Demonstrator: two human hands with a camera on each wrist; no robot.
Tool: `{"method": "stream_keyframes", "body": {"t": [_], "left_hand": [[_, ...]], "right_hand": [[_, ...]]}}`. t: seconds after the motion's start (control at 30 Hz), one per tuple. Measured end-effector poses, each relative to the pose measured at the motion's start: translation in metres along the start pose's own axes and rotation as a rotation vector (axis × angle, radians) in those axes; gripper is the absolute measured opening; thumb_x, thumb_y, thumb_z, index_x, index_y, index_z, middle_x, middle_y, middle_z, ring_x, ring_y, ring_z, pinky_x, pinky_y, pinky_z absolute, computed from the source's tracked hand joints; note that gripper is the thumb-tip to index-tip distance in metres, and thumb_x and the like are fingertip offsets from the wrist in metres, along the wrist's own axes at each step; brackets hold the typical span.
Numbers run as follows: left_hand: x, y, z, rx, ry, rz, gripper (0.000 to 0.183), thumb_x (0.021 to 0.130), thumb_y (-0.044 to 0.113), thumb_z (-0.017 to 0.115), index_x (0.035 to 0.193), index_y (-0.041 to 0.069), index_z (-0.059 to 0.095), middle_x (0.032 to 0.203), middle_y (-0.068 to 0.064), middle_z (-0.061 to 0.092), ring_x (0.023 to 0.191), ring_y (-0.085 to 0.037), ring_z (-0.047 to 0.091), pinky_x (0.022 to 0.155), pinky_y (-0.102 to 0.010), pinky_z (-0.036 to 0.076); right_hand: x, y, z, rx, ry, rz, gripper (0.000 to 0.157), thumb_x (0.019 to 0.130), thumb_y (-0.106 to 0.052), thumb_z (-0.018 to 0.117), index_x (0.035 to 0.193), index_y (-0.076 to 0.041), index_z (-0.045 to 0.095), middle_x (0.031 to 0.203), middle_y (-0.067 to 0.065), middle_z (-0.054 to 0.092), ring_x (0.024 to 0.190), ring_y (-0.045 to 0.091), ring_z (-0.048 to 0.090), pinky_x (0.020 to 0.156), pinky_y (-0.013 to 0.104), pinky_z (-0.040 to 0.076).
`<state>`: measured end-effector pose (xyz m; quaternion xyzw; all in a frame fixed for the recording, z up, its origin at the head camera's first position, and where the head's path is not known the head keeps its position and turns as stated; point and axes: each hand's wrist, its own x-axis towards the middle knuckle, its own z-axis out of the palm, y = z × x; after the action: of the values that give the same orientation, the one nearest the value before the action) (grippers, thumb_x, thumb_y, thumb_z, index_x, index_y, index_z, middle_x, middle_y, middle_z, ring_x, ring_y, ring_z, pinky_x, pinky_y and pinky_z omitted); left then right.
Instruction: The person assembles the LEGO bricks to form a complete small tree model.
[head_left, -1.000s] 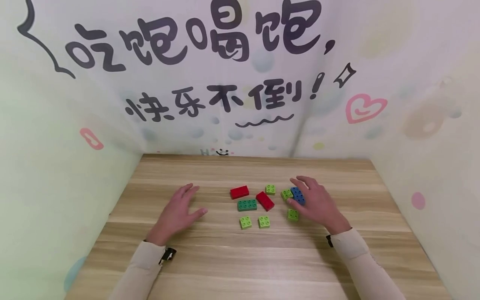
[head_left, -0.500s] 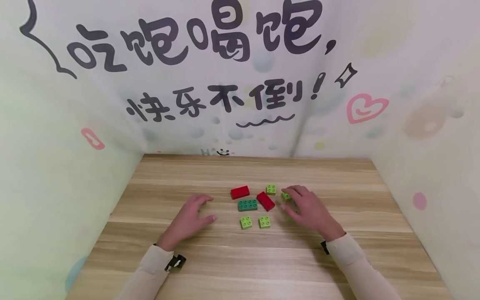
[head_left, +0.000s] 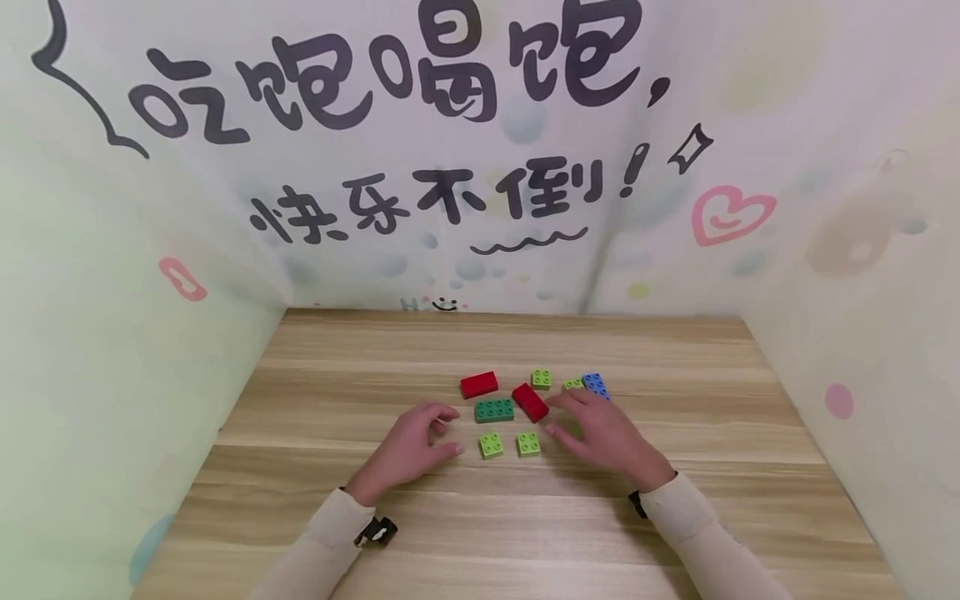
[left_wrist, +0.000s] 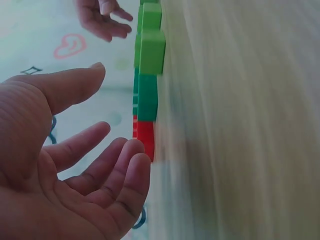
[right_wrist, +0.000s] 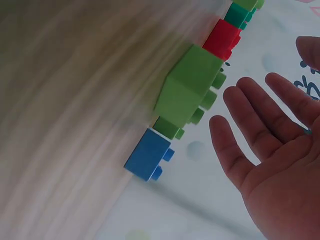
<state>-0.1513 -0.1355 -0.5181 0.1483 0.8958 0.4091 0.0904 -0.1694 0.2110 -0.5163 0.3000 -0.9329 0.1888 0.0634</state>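
My left hand (head_left: 411,446), fingers loosely bent and thumb apart, holds nothing. It hovers left of a dark green building block (head_left: 494,411) and a small light green block (head_left: 491,446). My right hand (head_left: 609,433), also holding nothing, hangs over the right side of the group. Its fingertips are right by a red block (head_left: 531,402), and it covers most of one light green block. In the right wrist view, that light green block (right_wrist: 187,87) stands beside the relaxed fingers, with a blue block (right_wrist: 147,155) beyond. The left wrist view shows another light green block (left_wrist: 152,52) past the left thumb.
A second red block (head_left: 479,385) lies at the back left of the group. More light green blocks (head_left: 528,445) lie among the others on the wooden table (head_left: 480,533). A printed wall (head_left: 450,267) rises behind the table, with side walls left and right.
My left hand has moved right, toward the blocks. My right hand has moved left and nearer the front, uncovering the blue block. The blocks stay where they were.
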Motion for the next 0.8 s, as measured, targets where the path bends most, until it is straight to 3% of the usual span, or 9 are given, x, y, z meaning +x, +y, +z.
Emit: {"method": "stream_keyframes", "body": {"t": [0.17,0.4,0.57,0.8], "left_hand": [[0.007,0.005,0.007,-0.023,-0.042,0.011,0.045,0.092,0.022,0.085,0.131,0.006,0.068,0.12,-0.008,0.069,0.106,-0.021,0.065,0.091,-0.039,0.059],[0.014,0.006,0.017,-0.057,-0.063,0.035,0.047,0.088,0.021,0.088,0.127,0.004,0.069,0.113,-0.007,0.069,0.101,-0.018,0.067,0.088,-0.034,0.059],[0.017,0.009,0.022,-0.096,-0.08,0.035,0.049,0.086,0.02,0.09,0.126,0.001,0.069,0.114,-0.009,0.071,0.102,-0.02,0.069,0.09,-0.038,0.06],[0.021,0.011,0.027,-0.105,-0.119,0.006,0.049,0.085,0.021,0.09,0.127,0.004,0.069,0.119,-0.008,0.072,0.102,-0.018,0.069,0.089,-0.035,0.059]], "right_hand": [[0.001,-0.005,0.003,0.062,-0.033,-0.019,0.04,0.101,-0.036,0.073,0.133,-0.012,0.071,0.135,0.007,0.072,0.132,0.037,0.064,0.107,0.054,0.055],[0.006,-0.013,0.005,0.13,-0.095,-0.029,0.041,0.1,-0.034,0.075,0.133,-0.01,0.07,0.122,0.005,0.075,0.111,0.021,0.071,0.096,0.044,0.06],[0.01,-0.02,0.007,0.199,-0.165,0.005,0.042,0.099,-0.032,0.076,0.134,-0.01,0.068,0.125,0.004,0.074,0.11,0.019,0.07,0.095,0.043,0.06],[0.014,-0.024,0.01,0.235,-0.258,0.033,0.041,0.097,-0.027,0.079,0.133,-0.012,0.069,0.126,0.0,0.072,0.105,0.013,0.066,0.095,0.039,0.059]]}}
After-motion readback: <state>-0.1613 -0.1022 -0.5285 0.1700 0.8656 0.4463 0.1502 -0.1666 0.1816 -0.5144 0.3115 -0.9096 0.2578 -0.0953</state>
